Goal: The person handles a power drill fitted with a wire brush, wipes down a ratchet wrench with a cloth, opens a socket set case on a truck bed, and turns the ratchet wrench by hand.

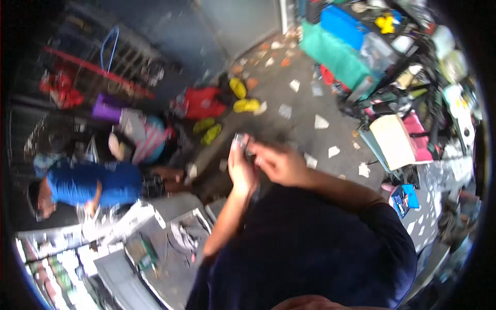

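Both of my hands are held close together in front of my chest, above the floor. My left hand [242, 168] points upward with its fingers closed round a small shiny object [239, 137], too small to name. Beside it, my right hand [279, 164] has its fingers bent inward, touching or nearly touching the same object. The fingertips of both hands overlap and are blurred, so what lies between them is partly hidden.
Yellow sandals [246, 105] and paper scraps [321, 122] lie on the floor. A person in blue [98, 183] is at the left, near a grey table [173, 276]. Piled items, a teal box [333, 57] and an open notebook [391, 140] are at the right.
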The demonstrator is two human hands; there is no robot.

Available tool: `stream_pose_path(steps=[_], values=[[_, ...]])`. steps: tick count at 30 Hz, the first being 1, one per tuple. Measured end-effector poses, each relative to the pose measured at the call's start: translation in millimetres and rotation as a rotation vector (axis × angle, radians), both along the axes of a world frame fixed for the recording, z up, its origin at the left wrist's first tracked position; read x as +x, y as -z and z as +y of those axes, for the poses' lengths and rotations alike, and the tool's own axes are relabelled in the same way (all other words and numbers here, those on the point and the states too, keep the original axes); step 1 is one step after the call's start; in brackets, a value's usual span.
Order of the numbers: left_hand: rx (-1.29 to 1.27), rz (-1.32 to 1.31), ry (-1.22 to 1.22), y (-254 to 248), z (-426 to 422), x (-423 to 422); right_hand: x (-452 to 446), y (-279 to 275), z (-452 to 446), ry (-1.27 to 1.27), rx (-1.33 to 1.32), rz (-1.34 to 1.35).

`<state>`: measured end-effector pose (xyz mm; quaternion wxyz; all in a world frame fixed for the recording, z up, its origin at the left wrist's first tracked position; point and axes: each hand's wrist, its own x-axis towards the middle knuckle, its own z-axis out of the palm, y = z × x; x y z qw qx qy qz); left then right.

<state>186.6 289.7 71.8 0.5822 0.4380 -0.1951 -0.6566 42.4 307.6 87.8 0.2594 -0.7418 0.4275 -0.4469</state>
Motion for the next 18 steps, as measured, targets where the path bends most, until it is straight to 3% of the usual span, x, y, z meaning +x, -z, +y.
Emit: stream_pose_path(steps=[3, 10, 12, 16, 18], values=[[-0.189, 0.175, 0.209, -13.9, -53.5, -55.7, -54.0, -26.4, -36.6, 0.102, -0.165, -0.005], [-0.09, 0.322, 0.364, -56.4, -115.8, -176.9, -157.4, -43.9, -93.3, 0.313, -0.395, 0.087], [-0.074, 0.321, 0.46, -45.6, -132.9, -196.4, -177.7, -40.7, -106.1, 0.379, -0.423, 0.058], [-0.012, 0.1, 0.679, -34.1, -173.1, -232.8, -218.9, -27.3, -128.9, 0.375, -0.297, -0.078], [0.039, 0.024, 0.752, -26.2, -193.2, -250.5, -229.4, -25.8, -137.0, 0.442, 0.0, -0.262]])
